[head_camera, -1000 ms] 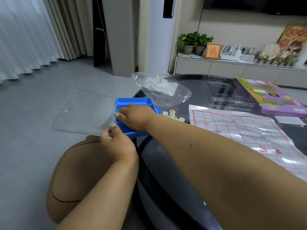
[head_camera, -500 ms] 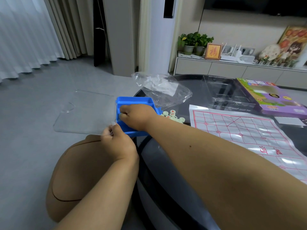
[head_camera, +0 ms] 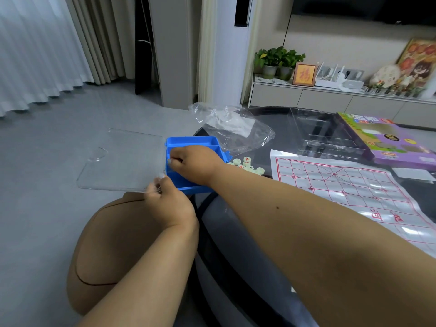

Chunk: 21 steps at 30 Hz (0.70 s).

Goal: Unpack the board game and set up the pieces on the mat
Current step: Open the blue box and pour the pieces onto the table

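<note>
Our left grip pinches the clear lid beside the blue tray. Our right grip curls inside the tray; whether it grasps a piece, we cannot tell.

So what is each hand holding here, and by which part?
Left hand pinches the clear lid at its near corner. Right hand reaches into the blue tray; its grasp cannot be told.
</note>
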### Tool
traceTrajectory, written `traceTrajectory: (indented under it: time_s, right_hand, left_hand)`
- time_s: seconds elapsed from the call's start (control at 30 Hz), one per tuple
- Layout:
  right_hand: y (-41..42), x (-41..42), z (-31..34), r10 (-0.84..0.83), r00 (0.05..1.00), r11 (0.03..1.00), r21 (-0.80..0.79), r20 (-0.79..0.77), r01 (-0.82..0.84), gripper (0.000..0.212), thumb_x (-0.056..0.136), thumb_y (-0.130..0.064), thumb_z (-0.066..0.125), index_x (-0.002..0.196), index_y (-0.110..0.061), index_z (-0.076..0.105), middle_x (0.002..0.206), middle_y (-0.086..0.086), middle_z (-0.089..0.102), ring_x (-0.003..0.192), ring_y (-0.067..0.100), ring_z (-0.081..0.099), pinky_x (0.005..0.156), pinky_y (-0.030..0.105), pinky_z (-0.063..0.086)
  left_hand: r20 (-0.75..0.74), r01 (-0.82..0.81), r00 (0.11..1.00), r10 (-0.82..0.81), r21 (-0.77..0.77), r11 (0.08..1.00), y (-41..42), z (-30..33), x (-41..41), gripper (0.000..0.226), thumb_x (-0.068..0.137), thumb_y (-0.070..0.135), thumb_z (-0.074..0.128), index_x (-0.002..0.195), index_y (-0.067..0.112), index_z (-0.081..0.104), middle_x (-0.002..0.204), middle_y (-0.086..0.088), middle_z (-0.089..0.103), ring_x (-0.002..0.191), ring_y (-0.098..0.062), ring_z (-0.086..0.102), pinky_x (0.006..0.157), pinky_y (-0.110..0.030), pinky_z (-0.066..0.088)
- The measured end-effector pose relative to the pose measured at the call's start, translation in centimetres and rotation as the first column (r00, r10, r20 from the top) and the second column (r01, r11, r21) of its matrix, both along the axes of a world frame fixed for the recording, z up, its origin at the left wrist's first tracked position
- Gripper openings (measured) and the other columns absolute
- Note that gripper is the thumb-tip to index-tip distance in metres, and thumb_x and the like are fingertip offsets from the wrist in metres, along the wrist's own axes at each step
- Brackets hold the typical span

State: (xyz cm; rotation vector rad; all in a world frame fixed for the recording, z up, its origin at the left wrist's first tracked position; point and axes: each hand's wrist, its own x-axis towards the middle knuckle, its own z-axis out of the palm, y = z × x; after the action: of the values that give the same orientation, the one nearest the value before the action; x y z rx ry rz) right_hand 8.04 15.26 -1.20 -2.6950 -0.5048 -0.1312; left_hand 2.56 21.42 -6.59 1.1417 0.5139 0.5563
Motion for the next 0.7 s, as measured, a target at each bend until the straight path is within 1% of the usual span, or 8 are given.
traceTrajectory:
  time_s: [0.07, 0.17, 0.27, 0.37, 0.47, 0.53, 0.6, 0.7]
  right_hand:
    - [0.03, 0.04, 0.18, 0.0, 1.0, 1.0, 0.007, -0.018, 0.0, 0.033, 0.095, -0.026, 0.04, 0.062, -0.024, 0.036, 0.062, -0.006, 0.044, 0.069, 0.017, 0.045, 0.061, 0.029, 0.032]
    - [-0.04, -0.11, 0.29, 0.02, 0.999, 1.0, -0.019, -0.041, -0.02, 0.017, 0.095, -0.023, 0.038, 0.081, -0.02, 0.047, 0.074, -0.004, 0.052, 0.075, 0.018, 0.048, 0.064, 0.029, 0.034]
    - [0.0, -0.28, 0.32, 0.051, 0.997, 0.995, -0.087, -0.056, -0.056, 0.019, 0.098, -0.029, 0.035, 0.089, -0.021, 0.049, 0.083, -0.002, 0.056, 0.08, 0.02, 0.051, 0.067, 0.03, 0.036]
    - [0.21, -0.11, 0.43, 0.036, 0.999, 0.983, -0.18, -0.034, -0.042, 0.032, 0.1, -0.042, 0.031, 0.083, -0.019, 0.046, 0.079, -0.002, 0.055, 0.077, 0.019, 0.053, 0.068, 0.031, 0.039]
    - [0.35, 0.13, 0.46, -0.017, 0.999, 0.981, -0.195, -0.049, 0.007, 0.041, 0.1, -0.045, 0.028, 0.07, -0.022, 0.043, 0.074, -0.005, 0.051, 0.076, 0.017, 0.049, 0.068, 0.031, 0.036]
    - [0.33, 0.24, 0.47, -0.048, 0.997, 0.983, -0.179, -0.056, 0.037, 0.041, 0.1, -0.044, 0.029, 0.07, -0.021, 0.043, 0.075, -0.005, 0.049, 0.079, 0.017, 0.047, 0.069, 0.031, 0.037]
    - [0.17, 0.25, 0.51, -0.075, 0.995, 0.991, -0.117, -0.064, 0.067, 0.04, 0.1, -0.043, 0.032, 0.067, -0.022, 0.042, 0.071, -0.007, 0.047, 0.079, 0.017, 0.045, 0.069, 0.03, 0.035]
    - [-0.03, 0.34, 0.5, -0.077, 0.996, 0.993, -0.094, -0.051, 0.072, 0.039, 0.098, -0.039, 0.039, 0.063, -0.023, 0.038, 0.069, -0.004, 0.046, 0.074, 0.018, 0.045, 0.065, 0.03, 0.035]
  left_hand:
    - [0.009, 0.014, 1.0, -0.013, -0.008, 1.0, 0.06, -0.1, 0.08, 0.032, 0.077, 0.041, 0.046, 0.072, 0.01, 0.053, 0.065, 0.0, 0.052, 0.065, -0.019, 0.048, 0.078, -0.059, 0.053]
    - [-0.01, 0.021, 1.0, -0.021, -0.028, 0.999, 0.18, -0.26, 0.2, 0.036, 0.073, 0.047, 0.048, 0.073, 0.012, 0.056, 0.069, -0.002, 0.056, 0.07, -0.022, 0.054, 0.079, -0.057, 0.054]
    - [-0.027, 0.026, 0.999, -0.027, -0.029, 0.999, 0.19, -0.11, 0.12, 0.029, 0.076, 0.044, 0.048, 0.069, 0.017, 0.055, 0.068, 0.0, 0.058, 0.071, -0.023, 0.057, 0.078, -0.056, 0.054]
    - [-0.033, 0.03, 0.999, -0.03, -0.022, 0.999, 0.18, -0.01, -0.04, 0.03, 0.077, 0.04, 0.047, 0.076, 0.011, 0.054, 0.069, -0.001, 0.055, 0.069, -0.021, 0.054, 0.078, -0.056, 0.055]
    - [-0.028, 0.035, 0.999, -0.035, -0.018, 0.999, 0.12, 0.26, -0.24, 0.023, 0.08, 0.036, 0.048, 0.066, 0.018, 0.053, 0.064, 0.003, 0.053, 0.065, -0.017, 0.05, 0.077, -0.056, 0.055]
    - [-0.019, 0.019, 1.0, -0.019, 0.007, 1.0, 0.06, 0.4, -0.35, 0.025, 0.085, 0.032, 0.048, 0.064, 0.018, 0.051, 0.06, 0.005, 0.05, 0.061, -0.015, 0.046, 0.075, -0.051, 0.056]
    - [-0.009, 0.006, 1.0, -0.005, 0.03, 1.0, 0.02, 0.47, -0.38, 0.026, 0.09, 0.027, 0.048, 0.068, 0.013, 0.051, 0.06, 0.004, 0.049, 0.059, -0.014, 0.044, 0.072, -0.045, 0.051]
    - [-0.005, 0.011, 1.0, -0.011, 0.037, 0.999, 0.08, 0.25, -0.18, 0.027, 0.086, 0.032, 0.048, 0.062, 0.018, 0.049, 0.058, 0.004, 0.049, 0.061, -0.016, 0.045, 0.072, -0.049, 0.053]
